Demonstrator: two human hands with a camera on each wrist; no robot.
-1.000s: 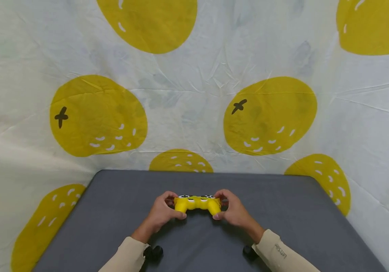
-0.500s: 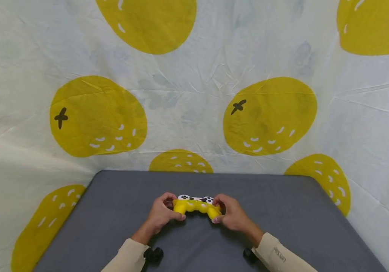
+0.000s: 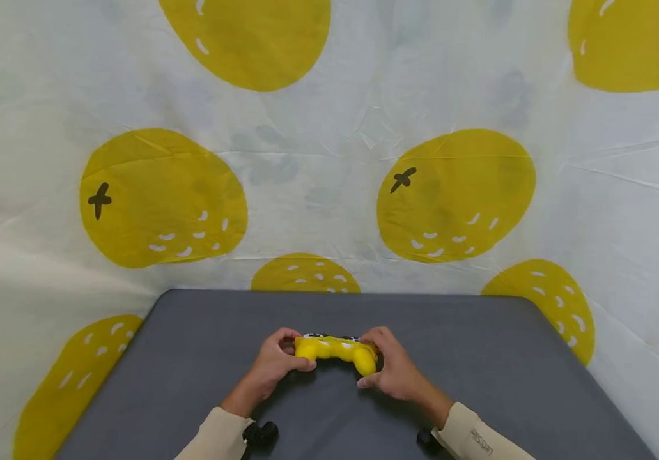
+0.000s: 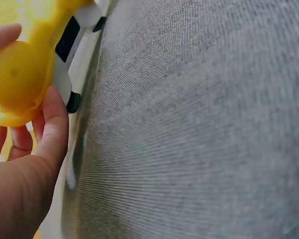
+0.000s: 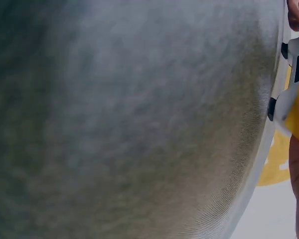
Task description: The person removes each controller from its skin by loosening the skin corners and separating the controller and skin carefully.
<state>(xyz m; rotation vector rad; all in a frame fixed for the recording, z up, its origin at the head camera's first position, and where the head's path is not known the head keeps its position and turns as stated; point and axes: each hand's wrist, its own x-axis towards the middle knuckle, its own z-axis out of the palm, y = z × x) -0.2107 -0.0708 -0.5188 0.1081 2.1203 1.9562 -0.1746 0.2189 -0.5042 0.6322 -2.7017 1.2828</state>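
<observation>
A white game controller (image 3: 313,335) with black sticks sits in a soft yellow cover (image 3: 329,348). It is held up over the table between both hands, with only a thin strip of its white face showing in the head view. My left hand (image 3: 276,359) grips the left handle, thumb below and fingers along the upper side. At the other end my right hand (image 3: 391,365) holds the right handle, fingers at its outer upper side and thumb by the handle's lower tip. The left wrist view shows fingers against the yellow cover (image 4: 17,74); the right wrist view catches only its edge.
A dark grey cloth-covered table (image 3: 220,332) lies beneath the hands. Behind it hangs a white sheet (image 3: 317,211) printed with big yellow fruit. Black wrist devices (image 3: 261,436) sit at both cuffs.
The controller first tipped to show more of its white face, then tipped back. The right handle has swung slightly toward me, and the right thumb has shifted lower.
</observation>
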